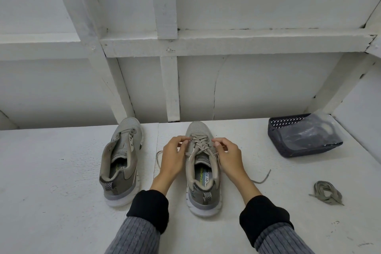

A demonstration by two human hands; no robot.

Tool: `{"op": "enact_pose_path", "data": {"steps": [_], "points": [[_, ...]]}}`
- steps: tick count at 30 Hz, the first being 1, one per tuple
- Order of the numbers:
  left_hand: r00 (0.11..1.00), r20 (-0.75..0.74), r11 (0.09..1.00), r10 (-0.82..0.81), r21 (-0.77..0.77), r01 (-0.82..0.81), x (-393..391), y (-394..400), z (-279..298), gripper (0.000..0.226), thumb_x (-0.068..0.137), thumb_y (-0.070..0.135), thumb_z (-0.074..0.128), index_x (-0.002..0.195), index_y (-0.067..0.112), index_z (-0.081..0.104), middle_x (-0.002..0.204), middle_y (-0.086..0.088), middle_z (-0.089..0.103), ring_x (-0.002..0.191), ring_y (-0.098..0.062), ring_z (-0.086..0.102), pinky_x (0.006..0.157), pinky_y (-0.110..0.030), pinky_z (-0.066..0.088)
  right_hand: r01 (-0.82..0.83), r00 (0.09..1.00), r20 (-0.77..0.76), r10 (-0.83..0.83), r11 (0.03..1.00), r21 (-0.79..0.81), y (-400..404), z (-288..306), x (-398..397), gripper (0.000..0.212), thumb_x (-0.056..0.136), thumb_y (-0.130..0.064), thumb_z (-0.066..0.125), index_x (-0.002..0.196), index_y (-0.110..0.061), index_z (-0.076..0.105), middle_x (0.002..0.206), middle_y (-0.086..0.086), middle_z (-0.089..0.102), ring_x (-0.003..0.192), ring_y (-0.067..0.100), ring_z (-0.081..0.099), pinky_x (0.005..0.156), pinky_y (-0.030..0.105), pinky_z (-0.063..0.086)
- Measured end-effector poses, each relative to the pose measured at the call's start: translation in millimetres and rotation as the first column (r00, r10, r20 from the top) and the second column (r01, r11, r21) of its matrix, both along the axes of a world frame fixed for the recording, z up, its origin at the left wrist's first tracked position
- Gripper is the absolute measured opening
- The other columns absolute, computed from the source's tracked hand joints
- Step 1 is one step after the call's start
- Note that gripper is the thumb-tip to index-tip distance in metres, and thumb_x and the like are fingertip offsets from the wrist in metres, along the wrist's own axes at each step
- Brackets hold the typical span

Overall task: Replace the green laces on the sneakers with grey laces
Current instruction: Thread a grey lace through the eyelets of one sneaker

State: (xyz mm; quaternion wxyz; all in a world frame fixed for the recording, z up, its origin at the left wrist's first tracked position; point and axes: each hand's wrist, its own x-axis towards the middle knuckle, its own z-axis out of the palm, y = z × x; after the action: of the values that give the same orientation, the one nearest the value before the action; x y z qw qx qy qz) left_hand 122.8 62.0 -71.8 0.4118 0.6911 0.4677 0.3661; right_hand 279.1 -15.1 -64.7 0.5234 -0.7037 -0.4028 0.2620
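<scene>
Head view looks down on a white tabletop (61, 192) set against a white panelled wall. Farthest left stands the unlaced sneaker (120, 163), toe toward the wall, its tongue loose and its eyelets bare. Just right of it, apart from it, the left hand (174, 158) rests against the near side of the laced sneaker (201, 169), its grip pinching a strand of the grey lace (199, 144) between thumb and fingertips over the upper eyelets. That lace crosses the shoe's front in several rows, and one loose end loops on the tabletop behind the left wrist. On the shoe's other side the right hand (227, 155) curls its fingers, its grip pinching the lace on that flank; the other free end trails out past the right wrist. Further right, near the front, lies a bundled lace (326, 192), olive-grey in tone. Behind it, close to the wall, sits a dark woven basket (276, 136) holding a clear plastic bag (309, 133).
</scene>
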Motion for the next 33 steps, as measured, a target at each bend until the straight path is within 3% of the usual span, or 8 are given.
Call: {"op": "enact_pose_path", "data": {"steps": [4, 12, 18, 25, 30, 33], "points": [[0.995, -0.095, 0.995, -0.03, 0.089, 0.039, 7, 14, 1, 0.015, 0.094, 0.02, 0.062, 0.103, 0.023, 0.073, 0.097, 0.011, 0.065, 0.087, 0.0, 0.058, 0.077, -0.016, 0.044, -0.055, 0.995, 0.085, 0.059, 0.998, -0.044, 21, 1, 7, 0.021, 0.095, -0.009, 0.055, 0.106, -0.015, 0.072, 0.103, -0.001, 0.068, 0.09, 0.007, 0.058, 0.072, 0.002, 0.039], [0.947, -0.319, 0.948, -0.044, 0.285, 0.14, 8, 19, 0, 0.018, 0.097, 0.028, 0.057, 0.107, 0.025, 0.072, 0.103, 0.012, 0.062, 0.092, -0.004, 0.057, 0.072, -0.021, 0.045, -0.123, 0.968, 0.214, 0.128, 0.992, -0.036, 30, -7, 9, 0.016, 0.091, -0.007, 0.061, 0.098, -0.016, 0.072, 0.096, 0.0, 0.066, 0.086, 0.003, 0.058, 0.071, 0.002, 0.039], [0.844, -0.53, 0.941, -0.077, 0.241, 0.237, 15, 23, 2, 0.022, 0.103, 0.033, 0.041, 0.109, 0.018, 0.056, 0.107, 0.005, 0.053, 0.095, -0.012, 0.053, 0.073, -0.031, 0.048, -0.227, 0.924, 0.3, 0.238, 0.971, -0.071, 32, -4, 8, 0.014, 0.098, -0.007, 0.046, 0.093, -0.011, 0.059, 0.092, -0.001, 0.05, 0.081, 0.006, 0.048, 0.069, 0.007, 0.036], [0.911, -0.41, 0.96, -0.041, 0.237, 0.15, 18, 15, 3, 0.013, 0.101, 0.022, 0.044, 0.101, 0.012, 0.052, 0.102, 0.001, 0.053, 0.085, -0.014, 0.053, 0.07, -0.031, 0.045, -0.223, 0.868, 0.433, 0.241, 0.97, -0.094, 29, -4, 5, 0.019, 0.1, -0.005, 0.035, 0.093, -0.021, 0.042, 0.092, -0.001, 0.046, 0.076, 0.013, 0.045, 0.063, 0.019, 0.036], [0.936, -0.351, 0.944, 0.007, 0.31, 0.109, 17, 13, -3, 0.008, 0.099, 0.019, 0.051, 0.099, 0.011, 0.053, 0.1, 0.0, 0.053, 0.081, -0.015, 0.056, 0.063, -0.033, 0.046, -0.191, 0.858, 0.471, 0.205, 0.978, -0.079, 26, -2, 3, 0.013, 0.101, -0.013, 0.035, 0.099, -0.016, 0.047, 0.095, -0.001, 0.048, 0.077, 0.016, 0.049, 0.065, 0.027, 0.041], [0.925, -0.379, 0.945, -0.02, 0.295, 0.141, 16, 15, -5, 0.014, 0.101, 0.024, 0.047, 0.103, 0.013, 0.054, 0.105, 0.003, 0.054, 0.085, -0.013, 0.056, 0.068, -0.032, 0.048, -0.198, 0.878, 0.425, 0.22, 0.975, -0.097, 27, -3, 5, 0.014, 0.102, -0.02, 0.037, 0.101, -0.019, 0.05, 0.096, -0.004, 0.05, 0.08, 0.013, 0.051, 0.068, 0.026, 0.041]]}}
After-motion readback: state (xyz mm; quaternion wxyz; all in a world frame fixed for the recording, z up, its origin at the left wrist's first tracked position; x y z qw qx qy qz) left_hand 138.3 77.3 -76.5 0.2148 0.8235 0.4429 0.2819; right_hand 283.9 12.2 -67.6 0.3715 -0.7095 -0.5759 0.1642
